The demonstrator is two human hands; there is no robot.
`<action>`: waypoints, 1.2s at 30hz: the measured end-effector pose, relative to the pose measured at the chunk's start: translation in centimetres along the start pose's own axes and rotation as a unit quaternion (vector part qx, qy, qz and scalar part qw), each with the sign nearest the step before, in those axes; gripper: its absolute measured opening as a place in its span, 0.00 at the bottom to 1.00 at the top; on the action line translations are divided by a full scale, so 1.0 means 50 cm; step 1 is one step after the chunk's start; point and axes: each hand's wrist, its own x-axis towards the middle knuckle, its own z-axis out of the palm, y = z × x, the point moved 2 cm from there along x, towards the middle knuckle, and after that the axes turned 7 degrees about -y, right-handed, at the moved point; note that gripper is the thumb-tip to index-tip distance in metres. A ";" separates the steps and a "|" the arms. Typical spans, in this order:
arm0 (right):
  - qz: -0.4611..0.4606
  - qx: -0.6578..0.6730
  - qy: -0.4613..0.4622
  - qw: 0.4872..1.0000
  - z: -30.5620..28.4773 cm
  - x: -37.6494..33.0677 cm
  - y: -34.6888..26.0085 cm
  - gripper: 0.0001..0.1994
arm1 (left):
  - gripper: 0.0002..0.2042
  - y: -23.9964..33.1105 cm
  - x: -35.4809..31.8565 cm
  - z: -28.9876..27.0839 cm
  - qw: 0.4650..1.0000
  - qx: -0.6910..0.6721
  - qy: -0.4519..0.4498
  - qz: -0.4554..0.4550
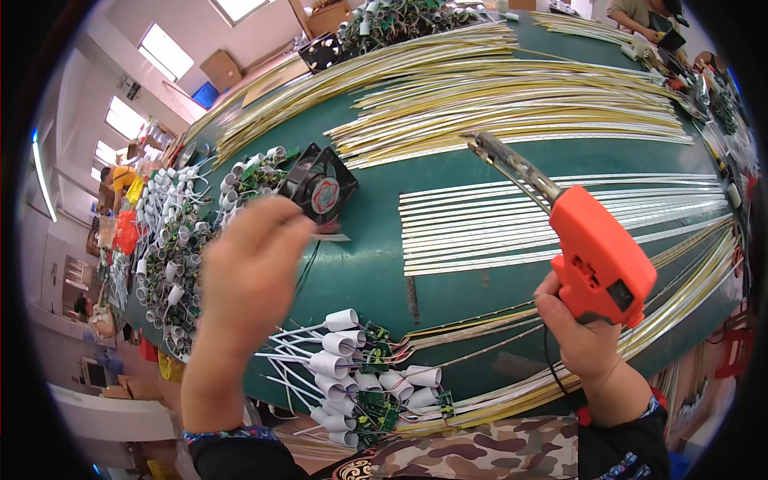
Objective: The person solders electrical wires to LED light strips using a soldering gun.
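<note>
My right hand (582, 340) is closed around the grip of a red soldering gun (600, 248). Its metal barrel slants up and left over the green tabletop (364, 276). My left hand (254, 260) is raised beside a small black fan (322, 188); motion smears its fingers, so whether it holds anything cannot be made out. Between the hands lies a row of narrow white strips (560, 224), side by side. Closer to me, white plastic caps (332, 366) with small green circuit boards (370, 400) sit in a cluster, wires running from them.
A large heap of caps and boards (180, 256) covers the table's left side. Bundles of yellow-and-white strips (512, 104) stretch across the back, and more strips (688, 296) curve along the near right edge. Another person (640, 20) works at the far right.
</note>
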 end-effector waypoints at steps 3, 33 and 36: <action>-0.011 0.072 0.022 0.997 0.009 0.003 -0.010 0.18 | 0.07 -0.002 -0.038 0.126 0.995 -0.046 -0.086 0.026; 0.062 -0.114 -0.120 0.984 0.080 0.013 0.062 0.26 | 0.08 0.001 -0.068 0.308 0.969 -0.210 -0.056 0.113; 0.057 -0.125 -0.131 0.982 0.080 0.016 0.060 0.26 | 0.09 0.001 -0.067 0.307 0.969 -0.207 -0.062 0.117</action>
